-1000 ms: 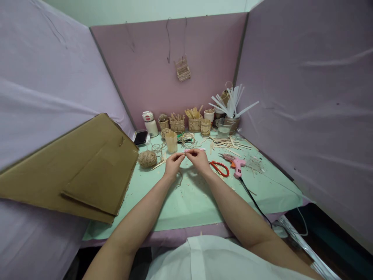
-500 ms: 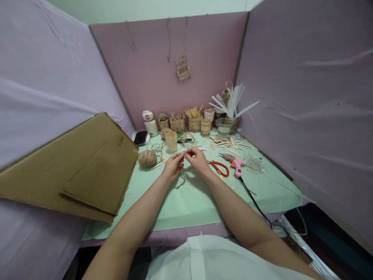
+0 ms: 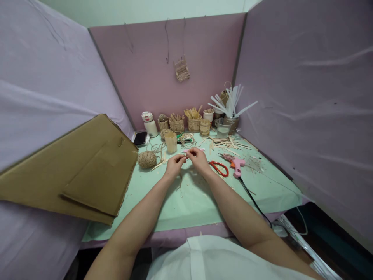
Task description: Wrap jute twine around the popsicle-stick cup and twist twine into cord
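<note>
My left hand (image 3: pixel 175 165) and my right hand (image 3: pixel 198 158) meet above the green table (image 3: pixel 189 202), fingertips pinched together on a short piece of jute twine (image 3: pixel 180 182). Its loose end hangs down below the left hand. A ball of jute twine (image 3: pixel 147 159) lies to the left of my left hand. Red-handled scissors (image 3: pixel 219 168) and a pink glue gun (image 3: pixel 236 165) lie just right of my right hand.
Folded brown cardboard (image 3: pixel 72 167) leans over the table's left side. Along the back wall stand a white bottle (image 3: pixel 150 124), small stick-filled baskets (image 3: pixel 186 123), a clear cup (image 3: pixel 224 127) and white glue sticks (image 3: pixel 231 102). Loose wooden sticks (image 3: pixel 227 143) lie scattered. A phone (image 3: pixel 140 137) rests at back left.
Both hands stayed close together over the table and shifted slightly, working the twine between their fingertips. The dangling end swung a little.
</note>
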{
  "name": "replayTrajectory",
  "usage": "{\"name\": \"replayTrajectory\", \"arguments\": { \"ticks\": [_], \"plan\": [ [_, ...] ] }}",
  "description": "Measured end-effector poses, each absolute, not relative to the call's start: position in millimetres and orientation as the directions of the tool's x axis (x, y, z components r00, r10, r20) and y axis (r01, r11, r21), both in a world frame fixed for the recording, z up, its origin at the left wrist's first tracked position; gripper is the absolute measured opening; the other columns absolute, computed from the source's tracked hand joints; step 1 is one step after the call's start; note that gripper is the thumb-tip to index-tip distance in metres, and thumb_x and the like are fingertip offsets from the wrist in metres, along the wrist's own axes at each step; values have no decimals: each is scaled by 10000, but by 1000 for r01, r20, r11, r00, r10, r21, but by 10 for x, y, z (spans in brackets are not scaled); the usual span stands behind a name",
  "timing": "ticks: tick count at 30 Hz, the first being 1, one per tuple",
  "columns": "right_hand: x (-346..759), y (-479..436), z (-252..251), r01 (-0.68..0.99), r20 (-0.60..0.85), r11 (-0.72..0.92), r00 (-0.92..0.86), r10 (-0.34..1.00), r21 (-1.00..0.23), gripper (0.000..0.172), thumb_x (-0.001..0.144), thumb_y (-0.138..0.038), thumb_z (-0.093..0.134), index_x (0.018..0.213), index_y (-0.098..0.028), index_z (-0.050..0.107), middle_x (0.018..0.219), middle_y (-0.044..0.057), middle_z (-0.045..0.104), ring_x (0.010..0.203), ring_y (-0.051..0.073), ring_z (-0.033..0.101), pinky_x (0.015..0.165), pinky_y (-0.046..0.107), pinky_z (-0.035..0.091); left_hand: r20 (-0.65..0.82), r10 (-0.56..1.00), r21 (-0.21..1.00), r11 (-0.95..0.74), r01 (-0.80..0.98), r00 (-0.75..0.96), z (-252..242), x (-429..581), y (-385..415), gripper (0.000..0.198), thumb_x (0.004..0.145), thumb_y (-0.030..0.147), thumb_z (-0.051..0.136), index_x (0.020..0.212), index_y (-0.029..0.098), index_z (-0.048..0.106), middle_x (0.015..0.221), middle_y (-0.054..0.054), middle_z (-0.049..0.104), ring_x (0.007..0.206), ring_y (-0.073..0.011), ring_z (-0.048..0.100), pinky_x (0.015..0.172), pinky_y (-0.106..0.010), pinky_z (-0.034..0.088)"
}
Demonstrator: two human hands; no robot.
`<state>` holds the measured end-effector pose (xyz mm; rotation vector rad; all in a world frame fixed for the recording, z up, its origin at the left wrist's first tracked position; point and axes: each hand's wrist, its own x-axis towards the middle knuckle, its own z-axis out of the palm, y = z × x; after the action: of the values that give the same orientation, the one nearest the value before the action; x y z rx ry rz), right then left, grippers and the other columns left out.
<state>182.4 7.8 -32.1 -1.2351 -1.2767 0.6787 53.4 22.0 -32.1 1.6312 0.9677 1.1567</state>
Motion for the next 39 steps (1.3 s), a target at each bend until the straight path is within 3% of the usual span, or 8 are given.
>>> {"name": "replayTrajectory", "arguments": {
  "ticks": [9, 17, 23, 25, 28, 32, 34, 39],
  "plan": [
    [1994, 164, -343, 150, 224, 169, 565, 794, -974, 183, 704, -375, 515, 658, -199, 518, 675, 6, 556, 663, 154, 488, 643, 278, 381, 247, 869, 922, -348, 173, 428, -258, 569, 120, 197, 701, 339, 619, 656, 149, 651, 586, -15, 590, 587, -131, 498, 603, -258, 385],
    [1984, 117, -256, -106, 136, 203, 447, 884, -973, 225, 644, -399, 614, 674, -181, 567, 570, -45, 482, 531, 94, 389, 511, 225, 331, 203, 917, 964, -248, 93, 343, -274, 547, 134, 270, 685, 413, 638, 649, 146, 655, 715, -56, 650, 697, -158, 563, 683, -279, 421],
    [1969, 92, -196, -263, 102, 206, 363, 926, -942, 232, 695, -399, 538, 646, -177, 584, 603, -23, 511, 544, 91, 438, 494, 214, 331, 190, 949, 971, -219, 92, 252, -277, 542, 163, 268, 687, 397, 640, 746, 139, 684, 703, -42, 646, 641, -139, 537, 651, -268, 414],
    [1968, 92, -205, -236, 52, 136, 333, 941, -962, 312, 731, -450, 489, 623, -172, 582, 591, -9, 520, 523, 91, 431, 476, 219, 314, 210, 950, 968, -236, 90, 231, -284, 539, 170, 254, 691, 377, 637, 758, 138, 690, 699, -38, 644, 644, -135, 532, 654, -265, 411],
    [1939, 64, -225, -66, -4, 11, 219, 976, -998, 366, 731, -511, 512, 645, -167, 602, 609, 10, 558, 550, 104, 458, 478, 220, 310, 252, 939, 958, -276, 73, 233, -305, 538, 181, 236, 691, 358, 633, 763, 143, 696, 685, -29, 638, 667, -137, 534, 671, -264, 412],
    [1885, 18, -254, 4, 38, 38, 21, 999, -999, 343, 690, -513, 594, 779, -183, 623, 713, 10, 615, 654, 123, 520, 541, 215, 358, 269, 921, 955, -292, 43, 281, -336, 543, 193, 177, 683, 313, 634, 710, 146, 688, 688, -31, 644, 691, -146, 549, 700, -275, 420],
    [1881, 27, -270, -25, 74, 75, 57, 996, -997, 320, 663, -481, 624, 779, -183, 610, 705, -2, 606, 659, 121, 520, 564, 219, 371, 261, 918, 956, -289, 52, 300, -346, 546, 192, 159, 682, 300, 637, 692, 148, 683, 680, -30, 641, 686, -146, 552, 705, -280, 424],
    [1936, 107, -310, -12, 102, 114, 362, 927, -993, 292, 645, -458, 614, 662, -169, 575, 621, -10, 556, 595, 116, 474, 547, 237, 365, 250, 910, 958, -281, 50, 331, -337, 561, 160, 167, 685, 312, 639, 691, 150, 683, 695, -42, 653, 709, -158, 576, 728, -295, 443]
  ]
}}
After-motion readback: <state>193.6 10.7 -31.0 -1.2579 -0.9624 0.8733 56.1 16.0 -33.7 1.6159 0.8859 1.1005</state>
